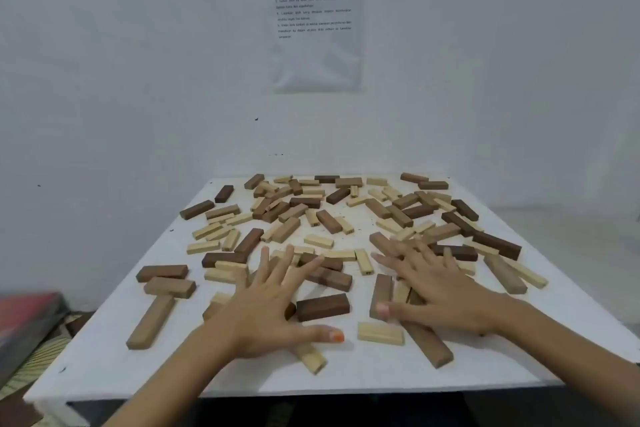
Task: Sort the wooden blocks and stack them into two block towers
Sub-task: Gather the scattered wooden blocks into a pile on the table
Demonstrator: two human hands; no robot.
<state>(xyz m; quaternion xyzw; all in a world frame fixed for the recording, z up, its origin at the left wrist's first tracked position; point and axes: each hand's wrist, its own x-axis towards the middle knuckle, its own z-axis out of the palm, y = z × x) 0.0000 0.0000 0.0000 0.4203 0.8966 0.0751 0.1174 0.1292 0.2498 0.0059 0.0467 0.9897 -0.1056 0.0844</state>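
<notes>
Several wooden blocks lie scattered flat over a white table (104,357), in dark brown, mid brown and pale tones. My left hand (273,305) lies flat with fingers spread over blocks near the front middle, beside a dark brown block (322,307). A pale block (311,359) pokes out under its wrist. My right hand (436,284) is spread flat on blocks to the right, its thumb near a mid-brown block (381,295). A pale block (380,333) lies between the hands. Neither hand grips anything.
The table stands against a white wall with a printed sheet (313,17) taped above. At the table's left side a red and dark object (24,322) lies on the floor beside a striped mat (34,364). The table's front edge is close to me.
</notes>
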